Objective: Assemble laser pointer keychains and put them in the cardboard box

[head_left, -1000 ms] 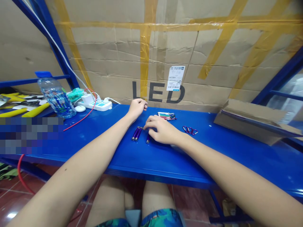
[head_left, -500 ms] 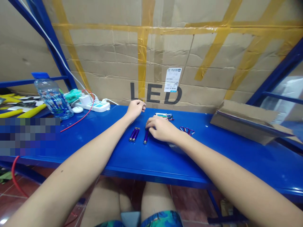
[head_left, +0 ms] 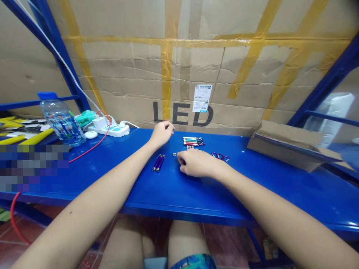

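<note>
We have two purple penlights (head_left: 158, 163) paired on the counter (head_left: 134, 190) and a coloured bundle (head_left: 193, 141) behind, our left hand (head_left: 162, 132) loosely fisted, the fingers of our right hand (head_left: 196, 164) curled under, grip unclear.

Right hand (head_left: 196, 164) beside purple tubes (head_left: 158, 163), blue table (head_left: 112, 168)

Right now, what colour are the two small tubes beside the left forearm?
The tubes are purple; head view.

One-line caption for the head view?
Right hand curled on the blue table beside two purple tubes; left hand curled farther back near a bundle of coloured tubes.
</note>
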Action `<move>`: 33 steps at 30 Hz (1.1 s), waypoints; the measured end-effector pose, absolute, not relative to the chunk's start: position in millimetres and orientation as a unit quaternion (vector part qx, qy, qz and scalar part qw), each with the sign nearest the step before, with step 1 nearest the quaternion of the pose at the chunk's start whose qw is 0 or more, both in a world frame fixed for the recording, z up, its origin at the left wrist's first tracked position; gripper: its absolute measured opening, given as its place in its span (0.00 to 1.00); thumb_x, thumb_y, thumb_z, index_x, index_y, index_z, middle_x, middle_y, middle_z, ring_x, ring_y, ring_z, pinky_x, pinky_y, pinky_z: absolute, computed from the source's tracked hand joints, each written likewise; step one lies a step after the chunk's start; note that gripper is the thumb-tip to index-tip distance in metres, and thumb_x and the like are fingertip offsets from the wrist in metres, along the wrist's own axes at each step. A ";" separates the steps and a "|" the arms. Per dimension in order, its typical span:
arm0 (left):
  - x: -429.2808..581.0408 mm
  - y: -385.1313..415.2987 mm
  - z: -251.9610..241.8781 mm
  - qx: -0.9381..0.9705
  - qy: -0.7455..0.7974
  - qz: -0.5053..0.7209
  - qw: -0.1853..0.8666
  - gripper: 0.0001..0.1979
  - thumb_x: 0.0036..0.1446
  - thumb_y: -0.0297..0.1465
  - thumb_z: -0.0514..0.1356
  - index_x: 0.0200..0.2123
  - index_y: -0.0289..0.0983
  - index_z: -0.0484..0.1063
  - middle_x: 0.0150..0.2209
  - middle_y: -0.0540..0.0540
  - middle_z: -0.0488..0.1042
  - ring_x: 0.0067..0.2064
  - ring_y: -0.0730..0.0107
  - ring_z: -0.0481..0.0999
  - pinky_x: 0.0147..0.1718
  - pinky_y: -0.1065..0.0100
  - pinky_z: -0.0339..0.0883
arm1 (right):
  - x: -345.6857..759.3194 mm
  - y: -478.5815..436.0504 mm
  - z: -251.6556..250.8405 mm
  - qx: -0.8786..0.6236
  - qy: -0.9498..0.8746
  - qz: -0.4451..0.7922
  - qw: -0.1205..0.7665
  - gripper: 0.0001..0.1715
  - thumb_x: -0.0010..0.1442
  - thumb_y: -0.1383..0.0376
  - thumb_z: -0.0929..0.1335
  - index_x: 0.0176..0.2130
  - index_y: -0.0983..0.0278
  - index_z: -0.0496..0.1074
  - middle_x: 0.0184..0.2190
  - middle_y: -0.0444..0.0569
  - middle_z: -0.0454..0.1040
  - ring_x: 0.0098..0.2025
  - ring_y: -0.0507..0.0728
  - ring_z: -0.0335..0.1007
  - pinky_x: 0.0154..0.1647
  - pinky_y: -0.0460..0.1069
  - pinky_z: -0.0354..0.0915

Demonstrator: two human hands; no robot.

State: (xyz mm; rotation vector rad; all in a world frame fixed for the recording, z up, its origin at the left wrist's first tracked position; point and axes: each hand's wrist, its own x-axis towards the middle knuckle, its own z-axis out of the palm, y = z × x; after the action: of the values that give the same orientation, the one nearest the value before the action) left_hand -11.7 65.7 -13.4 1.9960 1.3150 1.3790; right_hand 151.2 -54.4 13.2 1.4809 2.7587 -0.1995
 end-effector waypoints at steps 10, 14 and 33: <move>19.2 23.7 -6.1 0.921 0.337 0.190 -0.040 0.12 0.62 0.25 0.52 0.39 0.36 0.76 0.40 0.41 0.77 0.43 0.60 0.74 0.44 0.61 0.67 | 261.0 -2.2 31.6 0.633 0.735 -0.062 -0.232 0.04 0.53 0.66 0.66 0.29 0.62 0.63 0.24 0.45 0.74 0.26 0.53 0.66 0.27 0.47 0.56; 27.0 21.0 -10.9 0.934 0.323 0.136 -0.070 0.14 0.62 0.23 0.51 0.41 0.34 0.76 0.41 0.39 0.76 0.44 0.59 0.73 0.45 0.60 0.67 | 280.5 6.1 25.4 0.654 0.714 -0.062 -0.243 0.04 0.52 0.66 0.66 0.30 0.61 0.64 0.24 0.45 0.73 0.26 0.53 0.66 0.28 0.48 0.56; 32.9 30.1 -16.3 0.913 0.383 0.109 -0.084 0.14 0.59 0.22 0.52 0.35 0.35 0.78 0.38 0.38 0.76 0.43 0.57 0.74 0.42 0.61 0.67 | 260.2 -0.6 13.0 0.612 0.755 -0.063 -0.225 0.05 0.53 0.65 0.67 0.32 0.62 0.65 0.30 0.47 0.73 0.31 0.54 0.66 0.29 0.48 0.56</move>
State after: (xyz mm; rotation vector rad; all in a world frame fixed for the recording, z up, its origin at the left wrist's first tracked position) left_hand 32.9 30.1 -16.3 3.0347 1.2724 0.3631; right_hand 260.2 -0.6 13.0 2.2594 2.7882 -0.2333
